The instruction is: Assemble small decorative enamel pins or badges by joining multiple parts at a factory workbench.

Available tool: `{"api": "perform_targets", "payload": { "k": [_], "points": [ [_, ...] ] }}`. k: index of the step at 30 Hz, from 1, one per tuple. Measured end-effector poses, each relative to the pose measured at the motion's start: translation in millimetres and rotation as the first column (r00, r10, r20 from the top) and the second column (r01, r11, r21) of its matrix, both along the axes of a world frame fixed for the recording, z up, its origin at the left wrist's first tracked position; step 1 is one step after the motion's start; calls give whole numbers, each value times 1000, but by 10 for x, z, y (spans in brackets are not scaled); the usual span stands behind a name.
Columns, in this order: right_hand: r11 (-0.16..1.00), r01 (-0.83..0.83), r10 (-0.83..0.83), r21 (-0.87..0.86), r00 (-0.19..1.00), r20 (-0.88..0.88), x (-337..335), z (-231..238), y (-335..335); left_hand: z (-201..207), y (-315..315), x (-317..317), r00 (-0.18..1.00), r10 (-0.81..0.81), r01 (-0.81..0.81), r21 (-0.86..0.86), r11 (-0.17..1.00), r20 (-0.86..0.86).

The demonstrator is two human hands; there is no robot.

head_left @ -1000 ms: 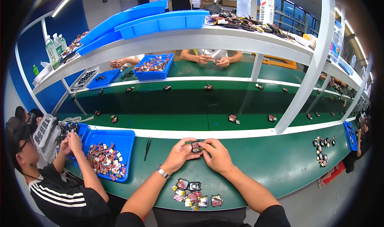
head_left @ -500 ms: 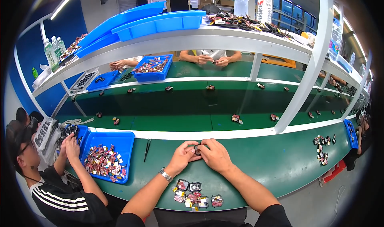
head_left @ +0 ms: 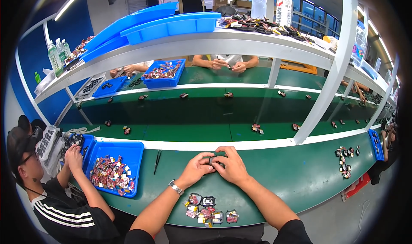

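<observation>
My left hand and my right hand meet above the green worktable, both closed around a small dark casing. Fingers cover most of it, so its details stay hidden. Nearer to me, between my forearms, lies a cluster of small clear-and-black casings with red and yellow parts in them. One black casing with a pale ring sits at the top of that group. Black tweezers rest on the table to the left of my hands.
A blue tray of small red-and-white parts stands at left, beside a co-worker. Beyond a white rail, a dark green belt carries scattered assemblies. A white upright post rises at right; more assemblies lie past it.
Assemblies on the belt have shifted slightly to the right. My right fingers have changed position a little on the casing. The co-worker's hands at left moved slightly.
</observation>
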State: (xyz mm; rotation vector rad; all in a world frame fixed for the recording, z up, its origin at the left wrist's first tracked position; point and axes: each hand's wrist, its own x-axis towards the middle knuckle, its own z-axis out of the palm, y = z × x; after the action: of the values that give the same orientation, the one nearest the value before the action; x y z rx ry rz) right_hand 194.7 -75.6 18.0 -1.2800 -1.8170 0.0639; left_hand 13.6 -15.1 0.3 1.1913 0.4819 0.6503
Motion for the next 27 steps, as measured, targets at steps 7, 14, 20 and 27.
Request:
{"api": "perform_targets", "payload": {
  "k": [7, 14, 20, 27],
  "points": [
    [994, -89, 90, -68, 996, 14, 38, 34, -32, -54, 13, -15, 999, -36, 36, -3, 999, -7],
    [990, -91, 80, -107, 991, -102, -21, -24, -68, -70, 18, -14, 999, -28, 28, -27, 999, 21],
    [994, -30, 13, -102, 987, -163, -62, -127, -66, -65, 26, -4, 999, -28, 30, -39, 999, 42],
    [995, -20, -4, -97, 971, -239, -79, -223, -49, -95, 31, -27, 998, -31, 33, -49, 998, 47]
  ]
}}
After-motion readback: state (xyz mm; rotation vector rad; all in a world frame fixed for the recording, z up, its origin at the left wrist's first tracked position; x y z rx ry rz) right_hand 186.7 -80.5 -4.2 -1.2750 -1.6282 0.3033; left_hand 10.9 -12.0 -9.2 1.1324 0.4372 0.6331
